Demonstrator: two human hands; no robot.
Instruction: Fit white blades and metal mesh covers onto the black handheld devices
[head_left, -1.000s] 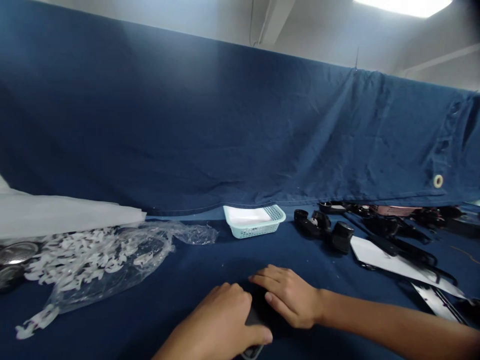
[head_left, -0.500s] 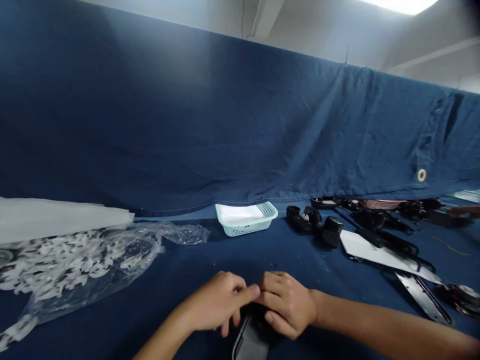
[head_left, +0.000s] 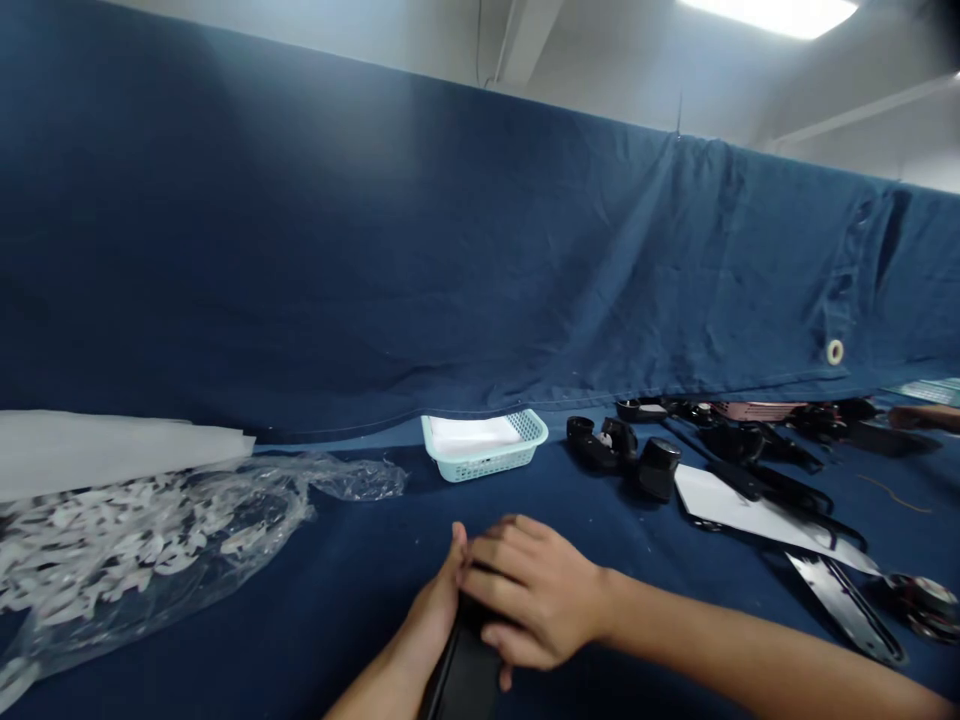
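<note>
Right hand [head_left: 536, 590]: fingers clasp black part [head_left: 461, 682].
Left hand [head_left: 435, 610]: alongside, grip unclear.
Advice: hold part flat on counter [head_left: 360, 590].

The right hand [head_left: 536, 590] has crossed over from beside the left hand [head_left: 435, 615] and now lies on top of it, fingers curled over the far end of the dark flat part [head_left: 465, 675]. The left hand covered that part a second ago. It has since turned edge-on against the part's left side and is mostly hidden. More of the part's length now shows below the hands.
</note>
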